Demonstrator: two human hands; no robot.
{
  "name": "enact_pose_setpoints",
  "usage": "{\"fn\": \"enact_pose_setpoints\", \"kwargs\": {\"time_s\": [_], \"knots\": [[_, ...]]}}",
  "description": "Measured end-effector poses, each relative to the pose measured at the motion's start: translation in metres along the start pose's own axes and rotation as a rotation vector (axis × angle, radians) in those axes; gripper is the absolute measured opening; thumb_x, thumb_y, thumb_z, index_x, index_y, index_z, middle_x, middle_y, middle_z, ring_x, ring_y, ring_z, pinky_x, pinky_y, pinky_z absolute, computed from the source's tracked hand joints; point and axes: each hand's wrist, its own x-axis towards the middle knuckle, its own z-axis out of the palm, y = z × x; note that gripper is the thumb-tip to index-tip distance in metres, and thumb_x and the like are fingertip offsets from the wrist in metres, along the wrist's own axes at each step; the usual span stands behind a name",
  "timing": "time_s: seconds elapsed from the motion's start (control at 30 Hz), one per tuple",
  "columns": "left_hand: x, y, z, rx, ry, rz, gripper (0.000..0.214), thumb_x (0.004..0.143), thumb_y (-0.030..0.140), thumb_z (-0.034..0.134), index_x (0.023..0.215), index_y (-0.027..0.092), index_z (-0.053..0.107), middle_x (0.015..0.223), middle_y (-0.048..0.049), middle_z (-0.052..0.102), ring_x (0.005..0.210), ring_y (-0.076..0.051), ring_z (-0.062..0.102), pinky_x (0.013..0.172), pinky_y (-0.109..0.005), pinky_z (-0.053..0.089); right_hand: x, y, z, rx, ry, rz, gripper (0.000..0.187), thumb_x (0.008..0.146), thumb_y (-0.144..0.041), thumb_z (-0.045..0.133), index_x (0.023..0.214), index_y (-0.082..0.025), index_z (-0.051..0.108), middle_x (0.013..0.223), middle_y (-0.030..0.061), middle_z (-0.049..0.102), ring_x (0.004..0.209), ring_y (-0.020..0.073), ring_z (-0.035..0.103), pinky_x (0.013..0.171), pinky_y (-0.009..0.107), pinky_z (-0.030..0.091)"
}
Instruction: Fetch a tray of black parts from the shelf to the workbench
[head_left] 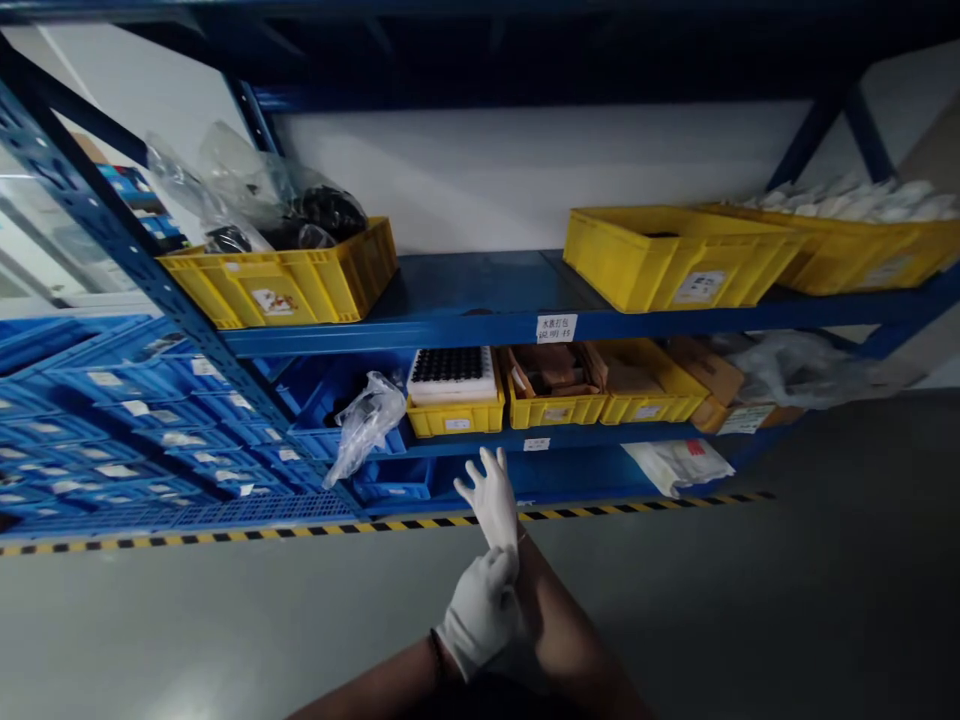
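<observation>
Both of my hands wear white gloves and meet low in the middle of the view. My right hand (493, 497) reaches toward the shelving with its fingers spread, and nothing is in it. My left hand (481, 608), with a dark bracelet at its wrist, is closed at my right wrist. Its fingers pinch the cuff of the right glove (501, 535); part of the cuff is hidden behind them. Beyond the hands, a yellow bin (455, 418) bears a white tray (452, 374) with rows of black pieces. Another yellow bin (557, 412) beside it holds brown packets.
A blue shelving rack (480, 325) spans the view. Upper yellow bins (276, 292) hold bagged black items and white pieces. A clear plastic bag (367, 420) hangs over the lower shelf edge. Blue bins (105, 380) stack at left. Black-yellow tape (585, 512) marks the floor.
</observation>
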Motion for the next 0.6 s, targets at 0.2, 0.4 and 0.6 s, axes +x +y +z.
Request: {"fn": "enact_pose_setpoints", "kwargs": {"time_s": [0.2,0.4,0.6], "knots": [[0.024,-0.029,-0.002,-0.135,-0.03,-0.193,0.034,0.054,0.006,0.045,0.083,0.016,0.061,0.079,-0.0062,0.059,0.071,-0.017,0.049,0.067,-0.028,0.034,0.003,-0.017,0.033,0.135,-0.156,-0.382,0.048,0.102,-0.057,0.037,0.115,-0.017,0.061,0.131,0.0073,0.059,0.119,0.0116,0.058,0.104,0.025,0.046],[0.062,-0.064,0.002,-0.23,0.205,-0.591,0.02,0.079,0.033,0.053,0.072,0.018,0.043,0.063,-0.0031,0.052,0.057,-0.014,0.045,0.055,-0.024,0.035,-0.005,-0.017,0.057,0.181,-0.628,-0.164,0.069,0.067,-0.091,0.053,0.109,-0.037,0.064,0.137,-0.0006,0.054,0.132,0.0351,0.047,0.085,0.052,0.053],[0.085,-0.064,0.002,-0.336,0.351,-0.413,0.048,0.087,0.05,0.047,0.114,0.012,0.06,0.116,-0.0154,0.063,0.107,-0.023,0.059,0.096,-0.036,0.047,-0.024,-0.014,0.054,0.291,-0.672,-0.219,0.038,0.073,-0.055,0.078,0.088,-0.021,0.07,0.082,-0.0009,0.068,0.074,0.0102,0.061,0.064,0.021,0.051]]}}
